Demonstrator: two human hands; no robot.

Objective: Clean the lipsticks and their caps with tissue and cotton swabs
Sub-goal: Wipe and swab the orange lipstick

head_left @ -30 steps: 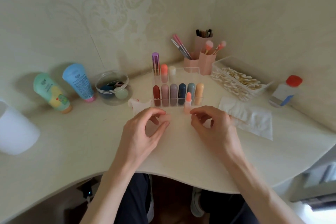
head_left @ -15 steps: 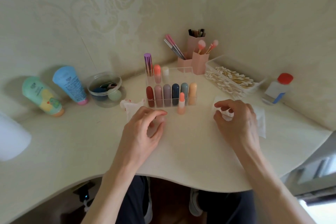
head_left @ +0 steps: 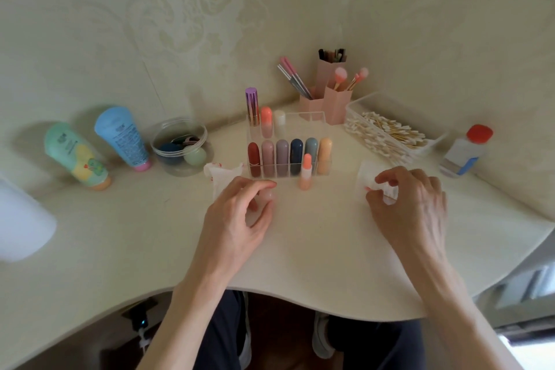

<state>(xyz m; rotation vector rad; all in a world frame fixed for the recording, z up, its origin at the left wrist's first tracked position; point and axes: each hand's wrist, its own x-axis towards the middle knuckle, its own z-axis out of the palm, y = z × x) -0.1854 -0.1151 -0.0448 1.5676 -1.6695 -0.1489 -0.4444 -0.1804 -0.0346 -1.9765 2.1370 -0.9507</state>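
Since a second ago the right hand (head_left: 411, 204) has left the middle of the cream curved desk (head_left: 150, 234) and gone out to the right, where its grip now pinches the crumpled white tissue (head_left: 368, 176) lying there; a small red smear shows on the tissue by the fingertips. The left hand (head_left: 240, 219) has hardly shifted. Its grip is curled round a small pale translucent lipstick cap (head_left: 268, 196), held between thumb and fingers just above the desk.

From the head camera, a peach-orange uncapped lipstick (head_left: 306, 173) stands upright on the desk between the two hands, just in front of the clear acrylic lipstick rack (head_left: 326, 164). The rack's near row holds six capped lipsticks, red at the left and peach at the right; three more stand in its far row. A second white tissue with red stains (head_left: 222, 173) lies just left of the rack, beside the left hand.

Farther right, a clear tray of cotton swabs (head_left: 387, 135) sits near the wall, and beyond it a small clear bottle with a red cap (head_left: 465, 150). A pink brush holder (head_left: 330, 99) stands behind the rack. At the far left lie a green tube (head_left: 75, 156) and a blue tube (head_left: 123, 135), and beside them a round clear tub (head_left: 180, 144).
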